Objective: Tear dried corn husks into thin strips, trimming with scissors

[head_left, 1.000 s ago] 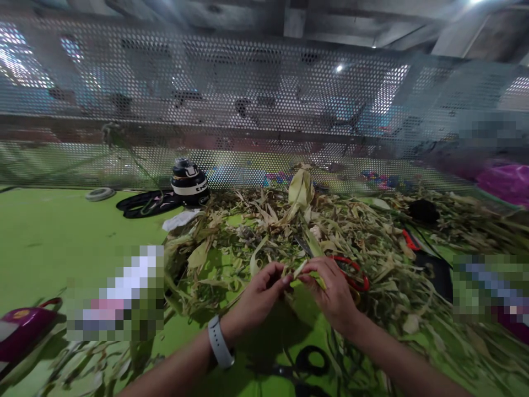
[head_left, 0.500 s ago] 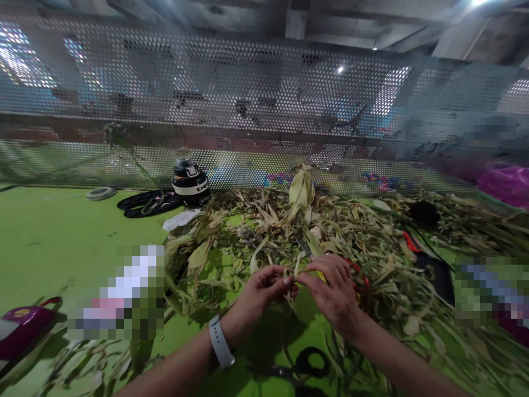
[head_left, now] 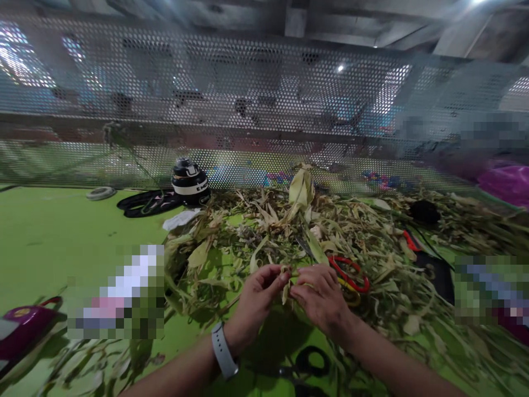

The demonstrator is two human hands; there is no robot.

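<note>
So the left hand [head_left: 257, 295] has its thumb and fingertips pinched together on a small pale leaf strip [head_left: 285, 284] — it's over the green surface [head_left: 97, 237], in the middle. The right hand [head_left: 320, 292] is right there too, fingers bunched close at the strip's other side, though I can't tell how firmly they grip. Just past that hand are red-handled scissors [head_left: 350, 271], plus 1 black-handled pair [head_left: 312, 361] nearer the wearer — dried leaves [head_left: 264, 212] piled behind.

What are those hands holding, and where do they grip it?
The left hand pinches a small pale strip near its upper end; where the right hand grips cannot be told.
</note>
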